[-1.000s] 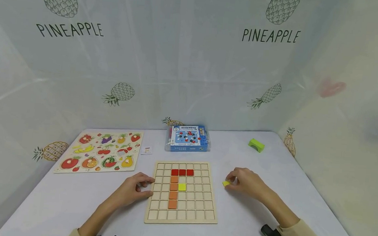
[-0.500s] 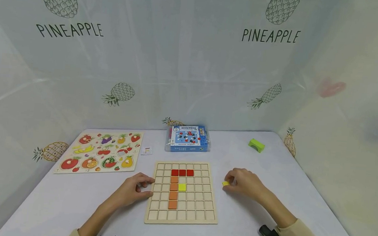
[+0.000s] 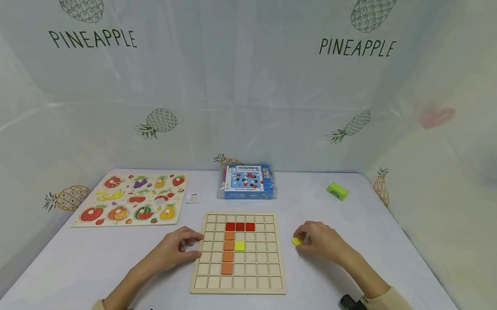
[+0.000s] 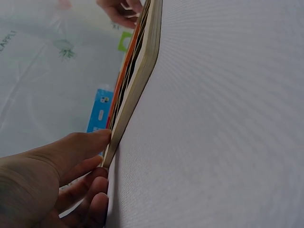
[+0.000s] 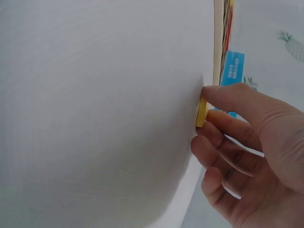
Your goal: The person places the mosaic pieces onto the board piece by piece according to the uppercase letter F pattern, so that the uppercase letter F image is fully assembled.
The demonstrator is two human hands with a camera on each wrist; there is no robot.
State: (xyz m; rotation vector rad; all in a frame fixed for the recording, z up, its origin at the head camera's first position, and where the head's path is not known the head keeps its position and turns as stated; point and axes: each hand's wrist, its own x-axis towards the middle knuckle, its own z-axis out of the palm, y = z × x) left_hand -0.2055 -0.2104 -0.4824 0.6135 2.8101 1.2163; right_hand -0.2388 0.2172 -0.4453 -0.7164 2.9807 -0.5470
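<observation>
A wooden grid board (image 3: 237,293) lies in the middle of the table. It carries a row of red tiles (image 3: 240,226), a column of orange tiles (image 3: 228,256) below them and a single yellow tile (image 3: 239,246) right of the orange. My left hand (image 3: 172,251) rests its thumb and fingertips against the board's left edge; the left wrist view shows the relaxed fingers (image 4: 97,204) there. Right of the board, my right hand (image 3: 320,241) pinches another yellow tile (image 5: 202,113) between thumb and fingers, low over the white table.
A fruit puzzle board (image 3: 128,199) lies at the back left, with a small printed card (image 3: 193,198) beside it. Behind the grid board is a blue box (image 3: 248,182) in clear wrap. A green arch block (image 3: 337,191) sits at the back right.
My right forearm has shifted slightly left, and the yellow tile in those fingers has turned a little. My left hand and the tiles on the board stay as they were.
</observation>
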